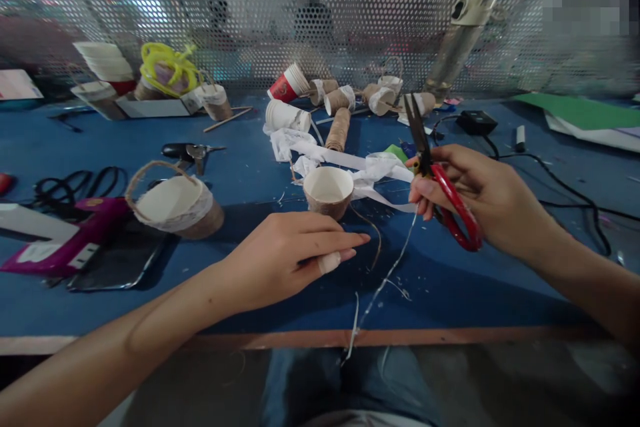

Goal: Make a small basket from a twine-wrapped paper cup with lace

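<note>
My right hand (465, 190) is raised above the right part of the table, gripping red-handled scissors (453, 203) with dark blades pointing up and away. A thin whitish strand (383, 287) hangs from near its fingertips to the table's front edge. My left hand (295, 250) is held low over the table, fingers stretched out to the right, with a pale wrap round one finger. Just behind it stands a small twine-wrapped paper cup (329, 193), its lower part hidden by the hand. A brown piece of twine (376, 240) curves beside the left fingertips.
White lace ribbon (340, 159) and a twine spool (339, 129) lie behind the cup. A handled, lace-rimmed cup (177, 207) leans at left by a purple glue gun (60, 243) and keys (197, 155). Cables (565, 180) cross the right side; a perforated metal screen (250, 33) stands behind.
</note>
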Demonstrator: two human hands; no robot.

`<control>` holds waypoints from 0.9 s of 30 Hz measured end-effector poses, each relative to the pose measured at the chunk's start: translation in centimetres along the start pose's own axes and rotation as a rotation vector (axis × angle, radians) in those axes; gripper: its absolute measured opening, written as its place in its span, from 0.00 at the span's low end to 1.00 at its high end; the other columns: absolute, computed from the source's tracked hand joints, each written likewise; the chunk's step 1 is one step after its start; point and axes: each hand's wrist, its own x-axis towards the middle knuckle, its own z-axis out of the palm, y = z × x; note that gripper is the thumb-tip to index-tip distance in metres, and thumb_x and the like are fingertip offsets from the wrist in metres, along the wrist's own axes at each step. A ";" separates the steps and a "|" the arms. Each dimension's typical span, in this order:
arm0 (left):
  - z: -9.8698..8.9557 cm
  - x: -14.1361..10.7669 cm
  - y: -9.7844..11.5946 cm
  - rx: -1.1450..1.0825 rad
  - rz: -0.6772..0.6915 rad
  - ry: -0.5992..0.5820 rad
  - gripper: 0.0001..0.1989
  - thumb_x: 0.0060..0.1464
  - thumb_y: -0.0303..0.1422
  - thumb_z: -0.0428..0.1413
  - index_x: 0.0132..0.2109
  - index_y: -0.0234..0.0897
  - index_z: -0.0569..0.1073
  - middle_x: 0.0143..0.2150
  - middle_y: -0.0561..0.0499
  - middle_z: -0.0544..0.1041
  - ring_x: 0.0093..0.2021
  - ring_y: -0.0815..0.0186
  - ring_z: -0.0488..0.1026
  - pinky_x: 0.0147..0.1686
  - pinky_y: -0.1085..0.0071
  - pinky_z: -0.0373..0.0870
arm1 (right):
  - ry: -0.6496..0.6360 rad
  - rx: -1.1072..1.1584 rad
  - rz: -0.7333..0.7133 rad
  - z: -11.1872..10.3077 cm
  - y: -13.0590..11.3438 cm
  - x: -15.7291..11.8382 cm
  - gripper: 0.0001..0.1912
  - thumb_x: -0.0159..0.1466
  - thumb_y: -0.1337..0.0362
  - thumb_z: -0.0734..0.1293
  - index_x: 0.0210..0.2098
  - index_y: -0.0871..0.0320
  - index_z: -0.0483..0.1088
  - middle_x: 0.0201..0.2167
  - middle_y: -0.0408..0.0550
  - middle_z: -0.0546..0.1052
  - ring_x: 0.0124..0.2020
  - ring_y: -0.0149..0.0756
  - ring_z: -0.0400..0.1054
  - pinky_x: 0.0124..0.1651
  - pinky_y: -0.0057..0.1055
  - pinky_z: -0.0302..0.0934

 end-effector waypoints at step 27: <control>0.2 0.2 0.3 -0.102 -0.015 -0.116 0.13 0.66 0.33 0.61 0.54 0.34 0.80 0.53 0.46 0.82 0.52 0.62 0.80 0.54 0.72 0.74 | -0.289 0.347 0.006 5.6 -1.0 1.2 0.12 0.68 0.58 0.72 0.45 0.56 0.69 0.30 0.39 0.77 0.27 0.27 0.74 0.33 0.24 0.73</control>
